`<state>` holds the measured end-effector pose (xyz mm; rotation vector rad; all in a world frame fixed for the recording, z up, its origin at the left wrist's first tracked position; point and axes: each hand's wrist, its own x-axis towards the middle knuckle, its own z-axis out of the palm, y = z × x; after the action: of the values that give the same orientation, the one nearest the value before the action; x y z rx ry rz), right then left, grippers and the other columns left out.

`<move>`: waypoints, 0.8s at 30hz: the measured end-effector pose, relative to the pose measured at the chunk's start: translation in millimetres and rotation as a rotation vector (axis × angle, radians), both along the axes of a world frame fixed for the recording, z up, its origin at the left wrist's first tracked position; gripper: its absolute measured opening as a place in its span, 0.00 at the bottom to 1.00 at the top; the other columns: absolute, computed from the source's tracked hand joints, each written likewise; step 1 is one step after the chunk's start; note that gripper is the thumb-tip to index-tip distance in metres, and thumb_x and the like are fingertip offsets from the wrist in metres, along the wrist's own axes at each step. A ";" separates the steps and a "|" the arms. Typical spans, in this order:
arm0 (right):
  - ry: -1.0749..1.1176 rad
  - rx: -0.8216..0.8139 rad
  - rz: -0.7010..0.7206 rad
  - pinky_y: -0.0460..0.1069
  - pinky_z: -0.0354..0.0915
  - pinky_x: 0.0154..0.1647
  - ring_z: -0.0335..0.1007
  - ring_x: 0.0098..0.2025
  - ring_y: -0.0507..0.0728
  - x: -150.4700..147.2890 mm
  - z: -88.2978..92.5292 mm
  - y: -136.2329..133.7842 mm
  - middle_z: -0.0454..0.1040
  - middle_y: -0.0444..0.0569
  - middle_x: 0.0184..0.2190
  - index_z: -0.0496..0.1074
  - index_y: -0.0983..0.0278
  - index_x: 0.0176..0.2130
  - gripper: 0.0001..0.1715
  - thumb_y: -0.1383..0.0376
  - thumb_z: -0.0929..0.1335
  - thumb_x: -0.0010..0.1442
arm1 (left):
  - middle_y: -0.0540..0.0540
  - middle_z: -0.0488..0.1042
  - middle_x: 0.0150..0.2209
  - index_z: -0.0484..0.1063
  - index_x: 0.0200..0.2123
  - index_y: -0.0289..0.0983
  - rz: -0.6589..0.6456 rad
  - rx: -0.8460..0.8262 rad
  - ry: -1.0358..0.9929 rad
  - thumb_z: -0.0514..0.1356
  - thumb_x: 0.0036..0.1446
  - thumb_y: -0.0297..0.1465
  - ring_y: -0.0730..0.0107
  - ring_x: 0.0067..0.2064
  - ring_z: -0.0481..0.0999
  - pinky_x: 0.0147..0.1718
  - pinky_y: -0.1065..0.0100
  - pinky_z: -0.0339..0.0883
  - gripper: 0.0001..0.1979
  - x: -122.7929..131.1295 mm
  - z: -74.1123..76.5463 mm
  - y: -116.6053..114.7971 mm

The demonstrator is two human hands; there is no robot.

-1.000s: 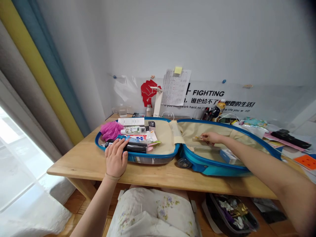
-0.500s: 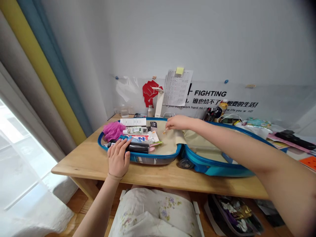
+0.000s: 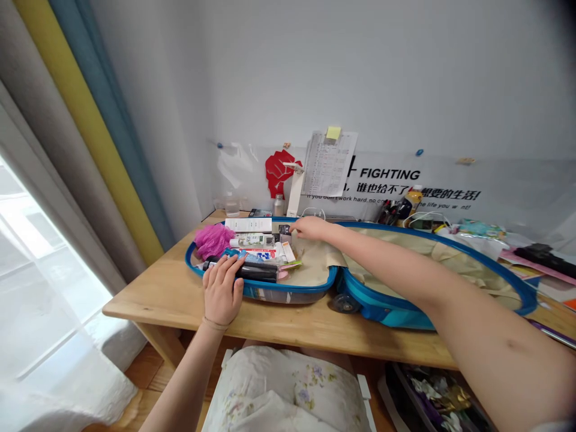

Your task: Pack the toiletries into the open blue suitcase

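A blue-rimmed suitcase (image 3: 310,288) lies opened flat, its left half holding toiletries. My left hand (image 3: 224,291) lies with fingers spread over a black cylindrical bottle (image 3: 258,272) at the near rim. At the back of that half, my right hand (image 3: 310,228) has its fingertips pinched at the edge of a small dark packet (image 3: 285,232). Around these lie a pink mesh bath puff (image 3: 213,241), a clear bottle with a white cap (image 3: 254,240), a white box (image 3: 248,225) and a small white carton (image 3: 288,251). A small thin item (image 3: 300,252) lies on the beige lining.
The suitcase's right half (image 3: 391,315) shows beige lining, partly behind my right arm. A white lamp (image 3: 295,191) and a metallic bottle (image 3: 278,205) stand behind. Pens (image 3: 390,211) and a yellow-capped bottle (image 3: 411,201) are back right. A bin (image 3: 432,396) sits below the wooden table (image 3: 148,294).
My right hand has moved left to the dark packet, and the small thin item it held now lies on the lining. My left hand stays on the black bottle. The view has shifted slightly.
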<state>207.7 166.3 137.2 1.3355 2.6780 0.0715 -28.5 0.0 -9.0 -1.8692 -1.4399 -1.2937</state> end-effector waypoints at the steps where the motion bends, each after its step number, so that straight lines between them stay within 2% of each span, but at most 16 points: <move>1: 0.025 -0.025 -0.055 0.46 0.64 0.44 0.74 0.47 0.57 1.1 0.5 0.5 0.79 0.50 0.44 0.73 0.61 0.52 0.20 0.66 0.66 0.60 | 0.41 0.71 0.57 0.67 0.58 0.39 0.000 0.000 0.002 0.44 0.67 0.37 0.57 0.62 0.63 0.60 0.56 0.48 0.22 0.2 0.1 -0.1; 3: 0.055 -0.110 -0.169 0.48 0.67 0.41 0.75 0.40 0.55 3.5 -0.8 -0.1 0.79 0.51 0.38 0.72 0.64 0.50 0.18 0.61 0.66 0.62 | 0.41 0.71 0.57 0.67 0.58 0.40 0.000 -0.002 0.001 0.44 0.67 0.37 0.57 0.62 0.63 0.60 0.56 0.48 0.22 0.8 0.3 -0.3; 5: 0.066 -0.218 -0.264 0.49 0.70 0.38 0.74 0.35 0.52 4.9 -5.6 -2.5 0.78 0.50 0.37 0.72 0.66 0.48 0.19 0.57 0.66 0.63 | 0.41 0.71 0.57 0.67 0.58 0.40 0.003 -0.005 -0.006 0.44 0.68 0.37 0.57 0.62 0.63 0.61 0.55 0.48 0.22 1.1 0.4 -0.4; 9: 0.109 -0.365 -0.372 0.51 0.72 0.40 0.72 0.39 0.52 1.9 -18.4 -8.1 0.74 0.49 0.43 0.70 0.66 0.49 0.19 0.56 0.65 0.64 | 0.41 0.71 0.57 0.67 0.58 0.39 0.011 -0.016 -0.006 0.44 0.67 0.37 0.57 0.62 0.64 0.61 0.56 0.48 0.22 0.4 0.4 -0.2; 14: 0.160 -0.427 -0.428 0.51 0.72 0.39 0.72 0.40 0.52 -4.8 -23.5 -13.8 0.73 0.50 0.43 0.69 0.66 0.49 0.19 0.57 0.65 0.64 | 0.41 0.71 0.57 0.67 0.59 0.40 -0.001 -0.015 -0.011 0.44 0.67 0.37 0.57 0.62 0.63 0.61 0.56 0.48 0.22 -0.3 -0.1 -0.2; 18: 0.208 -0.429 -0.399 0.50 0.72 0.38 0.72 0.38 0.51 -9.0 -25.3 -20.6 0.74 0.49 0.41 0.70 0.66 0.48 0.18 0.57 0.65 0.64 | 0.41 0.71 0.57 0.67 0.59 0.40 -0.002 -0.019 -0.015 0.45 0.67 0.37 0.57 0.62 0.63 0.61 0.55 0.48 0.22 -0.3 -0.5 0.0; 21: 0.246 -0.355 -0.352 0.49 0.72 0.36 0.72 0.35 0.50 -11.8 -25.6 -22.9 0.75 0.48 0.39 0.70 0.66 0.48 0.19 0.55 0.65 0.64 | 0.40 0.70 0.57 0.67 0.59 0.40 0.000 -0.019 -0.005 0.45 0.67 0.36 0.57 0.62 0.63 0.61 0.55 0.48 0.22 -0.7 -0.6 0.3; 24: 0.252 -0.245 -0.324 0.48 0.71 0.35 0.73 0.34 0.51 -7.5 -17.9 -20.7 0.77 0.48 0.38 0.72 0.65 0.48 0.19 0.56 0.66 0.62 | 0.40 0.71 0.57 0.67 0.59 0.40 0.001 -0.013 0.004 0.45 0.67 0.36 0.57 0.62 0.63 0.61 0.55 0.48 0.22 -1.0 -0.1 0.1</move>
<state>200.2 145.6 119.3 1.7675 2.5075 -0.4737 -29.5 0.1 -9.1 -1.8782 -1.4508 -1.2819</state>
